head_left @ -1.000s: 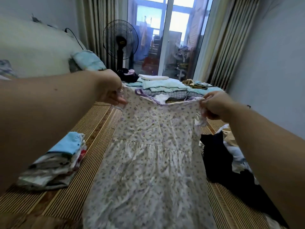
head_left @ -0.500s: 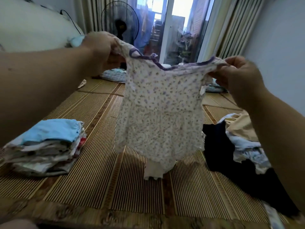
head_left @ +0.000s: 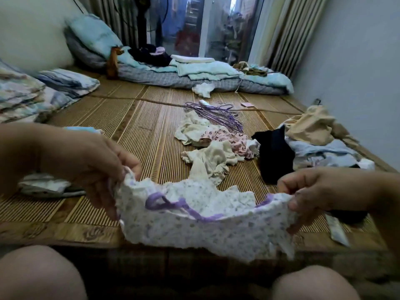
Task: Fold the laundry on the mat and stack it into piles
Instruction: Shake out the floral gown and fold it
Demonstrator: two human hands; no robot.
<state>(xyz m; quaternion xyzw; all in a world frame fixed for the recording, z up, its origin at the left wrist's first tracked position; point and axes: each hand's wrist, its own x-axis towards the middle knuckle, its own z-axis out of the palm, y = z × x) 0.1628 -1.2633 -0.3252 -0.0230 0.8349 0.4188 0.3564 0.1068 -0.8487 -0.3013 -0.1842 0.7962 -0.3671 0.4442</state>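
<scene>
The floral dress [head_left: 205, 230] with the purple neck trim is now low and near the person's knees, in front of the near edge of the bamboo mat [head_left: 140, 131]. Half a second before, it was lifted high in the air and hung free from the shoulders; a second before, it lay long over the mat. So the dress was shaken out and then brought down and toward the body.

The left hand [head_left: 93, 169] pinches the left shoulder of the dress, with the fingers curled into the cloth. The right hand [head_left: 320, 191] holds the right shoulder in the same way. The cloth between them sags and is bunched, not stretched flat. Whether the lower part touches the mat cannot be told.

It seems that the folding of this dress has only begun: no clean fold is visible yet. The dress probably must be laid flat or doubled before it can go on the folded pile [head_left: 47, 185], which lies on the mat behind the left hand. Much work is left: an unfolded heap [head_left: 313, 135] waits at the right, and small garments [head_left: 216, 144] lie in the middle, beside the purple hangers [head_left: 216, 113].
</scene>
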